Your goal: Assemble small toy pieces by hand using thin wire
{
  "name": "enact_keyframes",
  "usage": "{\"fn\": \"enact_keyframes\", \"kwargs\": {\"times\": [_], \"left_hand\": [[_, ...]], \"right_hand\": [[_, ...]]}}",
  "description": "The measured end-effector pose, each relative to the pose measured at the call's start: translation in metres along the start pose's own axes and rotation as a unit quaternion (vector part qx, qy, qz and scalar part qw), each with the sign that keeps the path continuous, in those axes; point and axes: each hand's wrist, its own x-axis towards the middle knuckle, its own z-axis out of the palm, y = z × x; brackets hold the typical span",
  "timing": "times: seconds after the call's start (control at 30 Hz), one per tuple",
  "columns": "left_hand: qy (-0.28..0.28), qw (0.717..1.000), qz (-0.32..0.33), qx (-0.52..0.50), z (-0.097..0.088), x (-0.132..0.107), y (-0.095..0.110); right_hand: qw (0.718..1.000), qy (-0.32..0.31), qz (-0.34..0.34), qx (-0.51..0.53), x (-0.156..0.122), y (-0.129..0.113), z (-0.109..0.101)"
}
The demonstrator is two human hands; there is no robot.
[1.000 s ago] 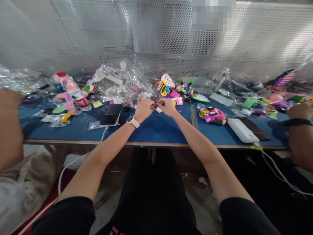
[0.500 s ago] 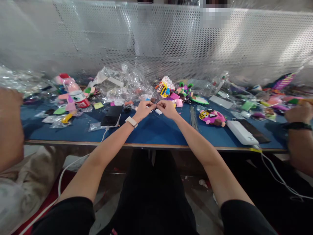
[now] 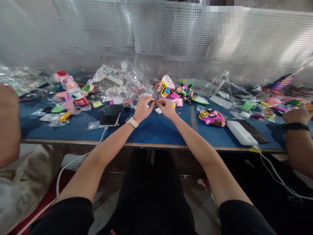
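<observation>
My left hand [image 3: 144,109] and my right hand [image 3: 166,108] face each other over the middle of the blue table. Fingers and thumb of each are pinched together, with a small gap between the two hands. Whatever they pinch is too small to make out. A small white piece [image 3: 158,111] lies just under my right fingertips. Behind my right hand are a yellow-and-black striped clay figure [image 3: 164,89] and pink clay pieces [image 3: 179,102]. Crumpled clear plastic bags [image 3: 117,85] lie behind my left hand.
To the left are a black phone [image 3: 111,115] on a cable and a bottle [image 3: 78,98] with a red label. On the right lie thin wires [image 3: 193,117], a magenta clay figure [image 3: 212,117] and a white power bank [image 3: 242,133]. Co-workers' arms [image 3: 297,125] reach in at both sides.
My hands have drawn slightly apart; before, the fingertips met. The left hand has turned a little, and a blue bit now shows by its fingers.
</observation>
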Motion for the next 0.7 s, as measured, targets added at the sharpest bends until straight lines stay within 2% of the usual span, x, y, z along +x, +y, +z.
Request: {"fn": "enact_keyframes", "kwargs": {"times": [0.13, 0.3, 0.57, 0.63, 0.7], "left_hand": [[-0.025, 0.997, 0.033, 0.059, 0.0, -0.001, -0.002], [-0.024, 0.997, 0.054, 0.056, 0.003, -0.001, -0.004], [-0.041, 0.991, 0.052, 0.12, 0.002, -0.004, 0.003], [-0.034, 0.993, 0.047, 0.099, 0.005, -0.003, 0.002], [-0.025, 0.999, 0.024, 0.03, 0.009, -0.001, -0.001]], "right_hand": [[1.0, 0.006, -0.002, -0.019, 0.0, 0.001, -0.002], [0.998, 0.006, -0.039, -0.054, -0.003, 0.0, -0.006], [0.996, -0.009, -0.07, -0.052, -0.005, -0.004, -0.013], [0.995, -0.01, -0.081, -0.059, -0.005, -0.004, -0.015], [0.994, -0.011, -0.087, -0.069, -0.005, -0.004, -0.017]]}}
